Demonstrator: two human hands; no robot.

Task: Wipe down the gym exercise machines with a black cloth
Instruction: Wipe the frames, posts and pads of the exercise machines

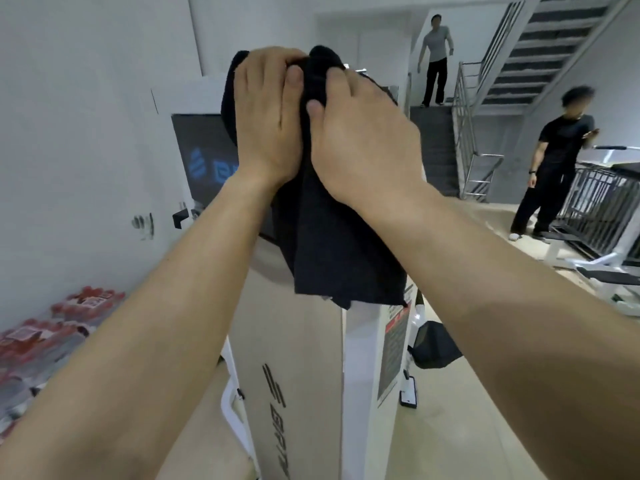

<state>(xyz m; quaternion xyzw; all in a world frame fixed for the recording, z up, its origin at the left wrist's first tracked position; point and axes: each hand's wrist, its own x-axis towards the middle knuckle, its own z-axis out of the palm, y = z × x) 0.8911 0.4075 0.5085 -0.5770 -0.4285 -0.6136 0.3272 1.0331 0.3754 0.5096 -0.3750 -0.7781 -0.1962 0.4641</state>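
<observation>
Black cloth [332,244] up high in the middle of the view, bunched at the top and hanging straight down, so its long axis runs vertical, and the loose lower corners point at the floor. It drapes over the top of the gym machine [294,375], a tall pale tower with lettering running down its near face, and the bottom edge falls across the tower's upper part.

Both hands are on the cloth's top end, side by side and touching. The left hand [266,119] shows its back to the camera, fingers curled over the bunched top, thumb pressed onto the fabric. The right hand [360,140] sits just to the right, pinching a raised fold between thumb and forefinger. Both forearms reach up and forward from the near corners, converging at the cloth.

Behind the left hand, a dark panel [201,157] with a blue logo. Low on the left against the wall, red-wrapped bottle packs [52,341]. Far right, a person in black [554,168] stands beside another machine [606,209]; further back, a person in a grey top [434,60] is on the staircase [436,150], next to a metal railing [464,126]
</observation>
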